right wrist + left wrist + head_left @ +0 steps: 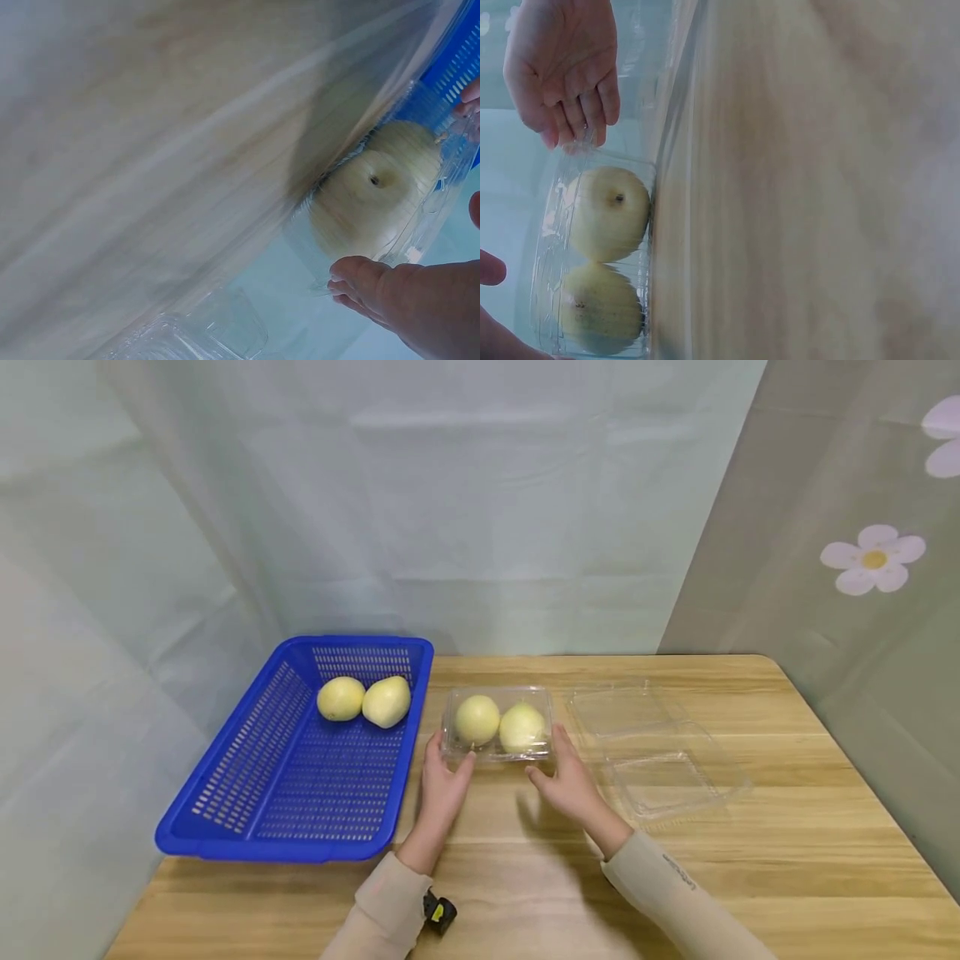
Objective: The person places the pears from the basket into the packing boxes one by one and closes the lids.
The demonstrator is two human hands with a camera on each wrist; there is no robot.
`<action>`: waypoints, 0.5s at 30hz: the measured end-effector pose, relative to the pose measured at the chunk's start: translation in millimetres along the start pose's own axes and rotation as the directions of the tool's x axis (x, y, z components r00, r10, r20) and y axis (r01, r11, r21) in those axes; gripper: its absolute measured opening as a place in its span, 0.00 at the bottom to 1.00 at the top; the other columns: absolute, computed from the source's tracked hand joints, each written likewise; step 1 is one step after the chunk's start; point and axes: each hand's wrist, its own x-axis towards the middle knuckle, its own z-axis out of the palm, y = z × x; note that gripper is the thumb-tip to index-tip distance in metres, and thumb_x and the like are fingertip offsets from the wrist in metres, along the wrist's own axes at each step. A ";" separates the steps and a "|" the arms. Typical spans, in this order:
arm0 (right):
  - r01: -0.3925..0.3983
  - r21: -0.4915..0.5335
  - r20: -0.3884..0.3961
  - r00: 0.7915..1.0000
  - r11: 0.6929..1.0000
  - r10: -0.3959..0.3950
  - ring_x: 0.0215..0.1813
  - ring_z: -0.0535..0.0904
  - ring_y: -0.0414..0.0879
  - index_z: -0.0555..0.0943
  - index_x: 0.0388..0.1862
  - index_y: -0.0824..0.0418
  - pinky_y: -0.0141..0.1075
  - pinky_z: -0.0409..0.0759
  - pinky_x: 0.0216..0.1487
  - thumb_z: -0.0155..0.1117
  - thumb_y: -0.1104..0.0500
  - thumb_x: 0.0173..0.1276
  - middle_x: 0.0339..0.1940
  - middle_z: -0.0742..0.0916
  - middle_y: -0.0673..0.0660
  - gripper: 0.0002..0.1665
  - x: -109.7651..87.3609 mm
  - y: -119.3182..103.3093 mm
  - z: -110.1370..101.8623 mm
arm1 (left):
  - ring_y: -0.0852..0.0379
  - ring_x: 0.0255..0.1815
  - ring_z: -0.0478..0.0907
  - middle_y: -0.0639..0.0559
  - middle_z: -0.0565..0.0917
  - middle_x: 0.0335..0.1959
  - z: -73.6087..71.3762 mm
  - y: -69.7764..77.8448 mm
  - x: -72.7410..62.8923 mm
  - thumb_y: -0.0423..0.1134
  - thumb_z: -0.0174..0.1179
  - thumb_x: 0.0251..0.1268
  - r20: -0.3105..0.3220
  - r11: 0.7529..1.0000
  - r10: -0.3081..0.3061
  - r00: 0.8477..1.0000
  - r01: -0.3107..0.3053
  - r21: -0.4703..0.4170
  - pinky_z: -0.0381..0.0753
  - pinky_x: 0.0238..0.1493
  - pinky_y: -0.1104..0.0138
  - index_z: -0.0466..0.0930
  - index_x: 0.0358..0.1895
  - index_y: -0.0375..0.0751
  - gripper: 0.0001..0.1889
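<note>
A clear plastic clamshell box sits on the wooden table with its lid down. Side by side inside lie two round, pale yellow fruits. My left hand is at the box's left end, thumb near the front corner. At the opposite end my right hand has its fingers extended along the side, thumb apart from the front. The left wrist view shows that right hand with its palm toward the box and its fingertips at the box's end. Part of the left hand's fingers is hidden.
To the left stands a blue perforated basket with two more pale yellow fruits at its far end. Right of the box, an unfolded clear container lies on the table. A curtain hangs behind the table's far edge.
</note>
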 end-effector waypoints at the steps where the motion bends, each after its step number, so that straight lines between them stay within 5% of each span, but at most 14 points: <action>1: 0.002 -0.001 0.001 1.000 1.000 -0.002 0.77 0.45 0.61 0.45 0.74 0.74 0.51 0.46 0.75 0.62 0.56 0.63 0.76 0.51 0.69 0.51 1.2 0.1 0.2 | 0.31 0.69 0.59 0.25 0.61 0.68 -0.1 0.1 1.0 0.31 0.59 0.57 -0.001 1.000 -0.001 1.000 0.001 -0.003 0.58 0.70 0.46 0.54 0.68 0.22 0.37; 15: 0.015 0.028 0.011 1.000 0.999 -0.016 0.77 0.44 0.61 0.45 0.74 0.74 0.52 0.45 0.75 0.62 0.57 0.63 0.76 0.50 0.70 0.51 15.3 -1.7 2.6 | 0.33 0.71 0.57 0.26 0.61 0.68 3.7 2.3 15.6 0.29 0.56 0.59 -0.052 0.996 -0.021 0.998 0.016 -0.087 0.55 0.72 0.48 0.56 0.67 0.22 0.33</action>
